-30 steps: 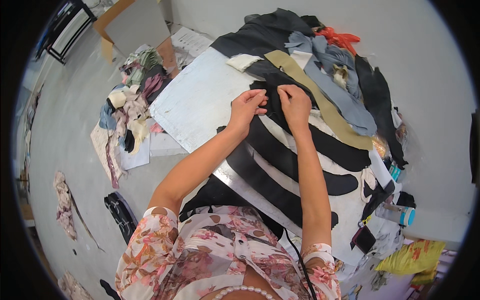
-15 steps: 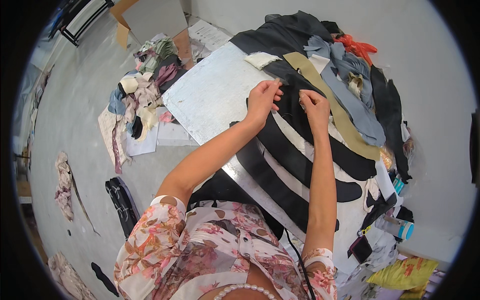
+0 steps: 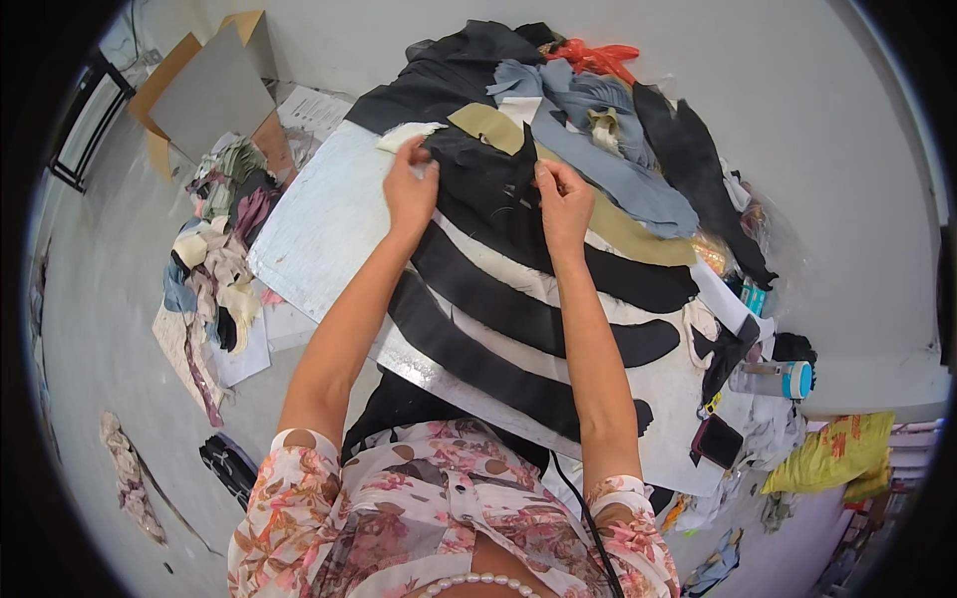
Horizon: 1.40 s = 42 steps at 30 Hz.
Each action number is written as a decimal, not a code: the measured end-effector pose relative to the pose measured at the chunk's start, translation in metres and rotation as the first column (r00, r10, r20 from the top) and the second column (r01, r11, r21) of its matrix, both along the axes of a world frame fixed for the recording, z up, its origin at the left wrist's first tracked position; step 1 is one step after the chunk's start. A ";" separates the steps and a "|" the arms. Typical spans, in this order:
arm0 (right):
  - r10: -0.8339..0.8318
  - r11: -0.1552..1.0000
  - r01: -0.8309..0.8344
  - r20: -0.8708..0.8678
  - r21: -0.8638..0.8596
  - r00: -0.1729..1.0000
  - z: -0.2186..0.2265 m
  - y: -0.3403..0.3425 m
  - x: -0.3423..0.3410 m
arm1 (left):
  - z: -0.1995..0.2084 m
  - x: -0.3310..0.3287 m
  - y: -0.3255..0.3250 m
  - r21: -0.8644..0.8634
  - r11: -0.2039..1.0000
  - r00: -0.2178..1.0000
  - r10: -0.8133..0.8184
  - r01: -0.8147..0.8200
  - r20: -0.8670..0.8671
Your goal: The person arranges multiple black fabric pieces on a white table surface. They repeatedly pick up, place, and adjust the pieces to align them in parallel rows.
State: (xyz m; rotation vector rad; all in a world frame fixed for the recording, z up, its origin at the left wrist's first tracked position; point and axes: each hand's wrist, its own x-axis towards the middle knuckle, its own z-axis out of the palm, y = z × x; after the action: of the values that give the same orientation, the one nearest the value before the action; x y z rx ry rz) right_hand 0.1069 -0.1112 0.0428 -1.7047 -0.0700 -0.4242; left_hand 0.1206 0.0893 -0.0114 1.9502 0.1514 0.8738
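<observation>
Over the light board (image 3: 309,214), my right hand (image 3: 565,211) is closed in a pinch on a piece of black fabric (image 3: 488,194). Part of that piece stands up in a pointed corner beside the fingers. My left hand (image 3: 411,194) is at the fabric's left edge, thumb and fingers apart; whether it touches the cloth I cannot tell. Below lie long curved black fabric strips (image 3: 488,287), side by side with pale gaps between them. An off-white fabric scrap (image 3: 409,136) sits just beyond my left fingertips.
An olive strip (image 3: 638,224) and grey-blue fabric (image 3: 618,179) lie to the right, with a red plastic bag (image 3: 595,58) behind. Mixed scraps (image 3: 214,259) are heaped on the left. A phone (image 3: 717,442) and a blue-lidded clear container (image 3: 778,380) sit at the right.
The view has shifted, so the board appears further left. My hands have moved apart, and a corner of the black fabric now stands up by my right hand.
</observation>
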 end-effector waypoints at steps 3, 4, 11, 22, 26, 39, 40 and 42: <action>-0.075 0.939 0.171 0.309 -0.298 0.948 0.008 -0.006 -0.004 | 0.047 -0.027 -0.022 -0.424 0.879 0.940 -0.307 0.218 -0.151; -0.037 0.878 0.252 0.467 -0.407 0.884 0.009 -0.003 -0.004 | 0.049 -0.034 -0.030 -0.669 0.631 0.818 -0.572 0.394 -0.057; 0.212 0.939 -0.090 0.352 -0.333 0.912 0.026 -0.011 -0.014 | 0.066 -0.036 -0.059 -0.889 0.154 0.637 -0.750 0.430 0.179; 0.396 0.884 -0.462 -0.404 -0.075 0.825 0.016 -0.175 -0.064 | 0.059 -0.028 -0.074 -0.894 0.142 0.669 -0.715 0.425 0.204; 0.073 0.891 -0.241 -0.402 -0.385 0.913 0.076 -0.229 -0.110 | 0.073 -0.045 -0.104 -0.929 -0.031 0.625 -0.732 0.368 0.271; 0.202 0.915 -0.364 -0.587 -0.171 0.784 0.028 -0.142 -0.210 | 0.048 -0.122 0.017 -0.630 0.707 0.634 -0.655 0.322 -0.411; 0.185 0.902 -0.376 -0.595 -0.213 0.782 0.023 -0.137 -0.206 | 0.043 -0.121 0.023 -0.593 0.737 0.629 -0.636 0.324 -0.448; 0.191 0.901 -0.377 -0.583 -0.216 0.790 0.019 -0.124 -0.196 | 0.035 -0.118 0.035 -0.504 0.808 0.659 -0.562 0.307 -0.500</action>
State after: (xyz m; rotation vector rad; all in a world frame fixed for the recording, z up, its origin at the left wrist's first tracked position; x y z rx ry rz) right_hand -0.0887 -0.2347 0.0614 -2.0420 0.0246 0.3437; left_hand 0.0027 0.1242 0.0239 1.7159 0.2012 -0.1738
